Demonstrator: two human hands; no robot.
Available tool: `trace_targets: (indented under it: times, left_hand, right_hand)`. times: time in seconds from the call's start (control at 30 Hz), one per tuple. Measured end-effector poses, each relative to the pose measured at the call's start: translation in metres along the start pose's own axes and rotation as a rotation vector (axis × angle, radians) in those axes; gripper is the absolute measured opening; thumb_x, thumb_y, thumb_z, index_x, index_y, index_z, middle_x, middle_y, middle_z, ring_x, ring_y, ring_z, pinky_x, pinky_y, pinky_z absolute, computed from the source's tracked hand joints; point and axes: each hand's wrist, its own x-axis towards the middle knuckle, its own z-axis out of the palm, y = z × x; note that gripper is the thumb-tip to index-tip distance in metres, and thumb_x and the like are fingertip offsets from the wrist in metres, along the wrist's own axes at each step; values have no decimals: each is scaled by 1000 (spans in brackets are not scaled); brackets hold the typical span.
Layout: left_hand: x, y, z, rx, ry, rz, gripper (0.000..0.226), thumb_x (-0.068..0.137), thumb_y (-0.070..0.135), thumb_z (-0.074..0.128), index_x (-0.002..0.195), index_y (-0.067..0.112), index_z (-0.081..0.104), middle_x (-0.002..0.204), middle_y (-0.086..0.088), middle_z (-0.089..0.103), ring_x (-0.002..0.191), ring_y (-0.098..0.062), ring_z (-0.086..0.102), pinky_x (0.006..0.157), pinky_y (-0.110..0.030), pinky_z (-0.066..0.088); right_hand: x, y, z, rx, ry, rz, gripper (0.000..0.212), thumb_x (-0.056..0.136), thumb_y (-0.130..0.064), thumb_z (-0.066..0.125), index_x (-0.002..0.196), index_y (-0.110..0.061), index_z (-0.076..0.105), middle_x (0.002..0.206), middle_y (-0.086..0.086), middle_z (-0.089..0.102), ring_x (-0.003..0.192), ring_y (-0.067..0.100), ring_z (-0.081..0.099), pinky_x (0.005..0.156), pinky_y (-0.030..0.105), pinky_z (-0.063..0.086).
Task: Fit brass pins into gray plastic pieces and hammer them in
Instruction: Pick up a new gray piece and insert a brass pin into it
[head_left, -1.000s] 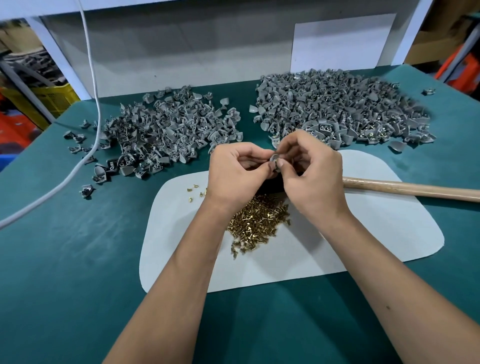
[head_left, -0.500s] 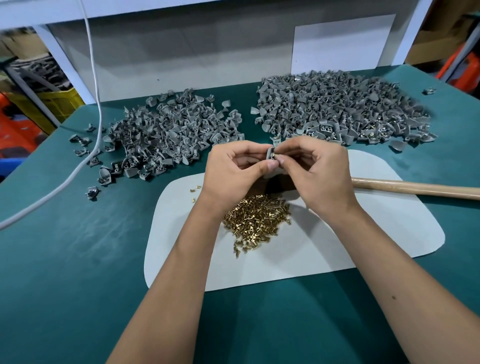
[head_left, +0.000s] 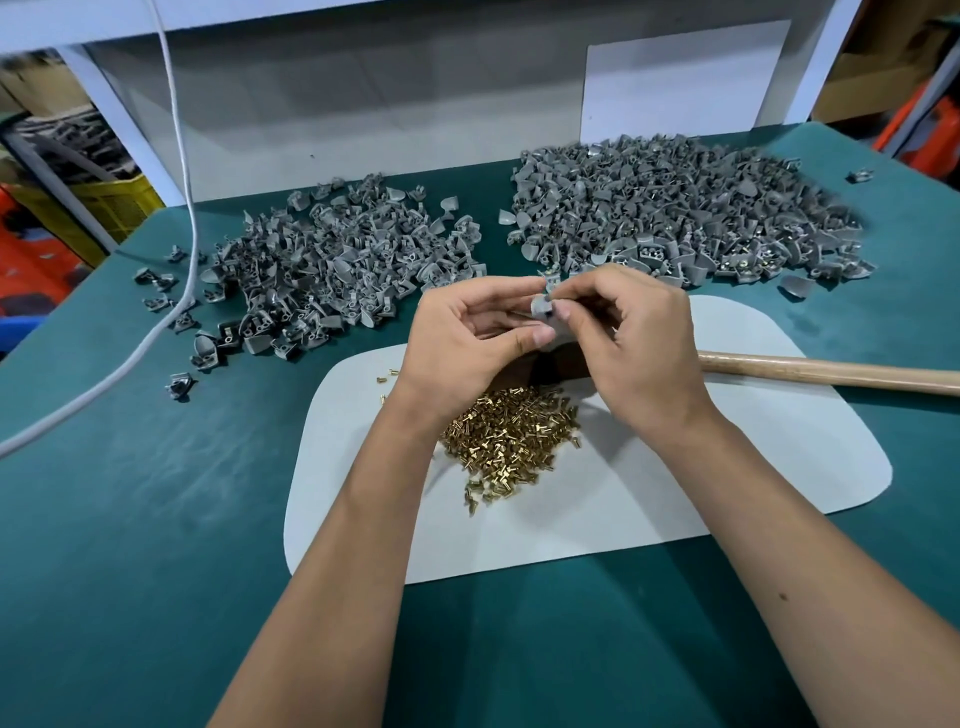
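— Nearest the camera, what lies on the desk (head_left: 130, 545)?
— Two bare forearms reach forward over a pale mat (head_left: 649, 499). On the mat, between the wrists, sits a heap of brass pins (head_left: 511, 439), with a few strays off its left edge.

— And the hands?
— Both are raised just above the mat's far edge, meeting fingertip to fingertip. The left hand (head_left: 467, 338) has thumb and fingers curled round one gray piece (head_left: 545, 312); the right hand (head_left: 639, 343) pinches at the same piece from the other side. Whether a pin sits between those fingers is too small to tell.

— Any tool?
— A wooden handle (head_left: 831, 371) lies across the mat's right side, running out of view; its dark head is mostly hidden under the right hand.

— Farther back?
— Two piles of gray pieces. The left pile (head_left: 332, 270) is looser, with strays toward the desk's left edge. The right pile (head_left: 675, 208) is larger, and brass glints in some pieces along its near edge. A white cable (head_left: 176, 249) hangs down and trails across the left corner.
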Motion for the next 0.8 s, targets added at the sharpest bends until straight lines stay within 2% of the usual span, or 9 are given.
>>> trace_targets:
  times: [0.1, 0.27, 0.4, 0.47, 0.63, 0.8]
  left_hand:
    - [1, -2, 1, -39, 21, 2, 34, 76, -8, 81, 108, 3, 74, 95, -11, 79, 84, -19, 74, 81, -28, 61]
    - [0, -4, -1, -191, 4, -59, 25, 82, -9, 75, 104, 4, 76, 90, -14, 78, 79, -23, 75, 76, -31, 63]
    - [2, -3, -1, -106, 2, -11, 34, 80, -9, 78, 111, 4, 74, 93, -15, 76, 85, -24, 72, 85, -36, 62]
    - [3, -2, -1, -80, 20, 11, 33, 77, -9, 80, 107, 6, 75, 95, -14, 77, 88, -26, 72, 88, -37, 61]
    - [0, 0, -3, -194, 18, -41, 27, 77, -15, 76, 100, -1, 73, 81, -13, 76, 73, -23, 75, 68, -30, 62]
    - [-3, 3, 0, -239, 12, -62, 24, 70, -6, 80, 91, 4, 75, 78, -12, 76, 69, -21, 74, 66, -27, 62]
  right_hand:
    - [0, 0, 0, 42, -7, 48, 8, 90, -10, 73, 96, -9, 77, 89, -3, 72, 85, 6, 63, 79, 17, 51]
    - [0, -1, 1, 70, -27, 48, 10, 91, -9, 70, 98, -9, 77, 92, -3, 74, 87, 8, 67, 82, 25, 54]
    - [0, 0, 0, 48, -13, 32, 8, 90, -9, 70, 95, -9, 76, 89, -2, 73, 84, 10, 66, 79, 26, 54]
    - [0, 0, 1, 41, -12, 32, 7, 90, -9, 70, 94, -10, 76, 88, -2, 72, 82, 9, 65, 77, 23, 53]
    - [0, -2, 0, 6, -51, 1, 6, 91, -8, 70, 95, -9, 75, 88, 0, 72, 81, 9, 63, 77, 11, 47]
    - [0, -3, -2, -12, -71, -12, 5, 90, -8, 71, 92, -9, 75, 85, 1, 72, 79, 12, 64, 74, 19, 51]
